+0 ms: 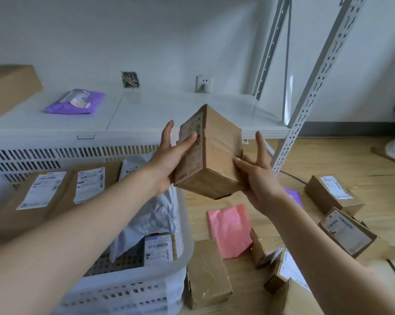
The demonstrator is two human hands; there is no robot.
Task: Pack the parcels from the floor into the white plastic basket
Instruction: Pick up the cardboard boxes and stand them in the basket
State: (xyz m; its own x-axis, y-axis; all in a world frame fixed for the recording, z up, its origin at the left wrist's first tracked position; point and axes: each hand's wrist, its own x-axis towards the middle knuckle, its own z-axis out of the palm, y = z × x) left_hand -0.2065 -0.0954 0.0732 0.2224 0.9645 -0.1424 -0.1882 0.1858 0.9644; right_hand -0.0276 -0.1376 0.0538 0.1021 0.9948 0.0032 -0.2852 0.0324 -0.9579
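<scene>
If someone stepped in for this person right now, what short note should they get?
Left hand and right hand hold one taped cardboard box in the air, right of the white plastic basket.
Done: several labelled boxes and a white mailer bag already lie in the basket.
Left: set this box in, then the floor parcels: pink mailer, plain brown box, labelled boxes at right.
</scene>
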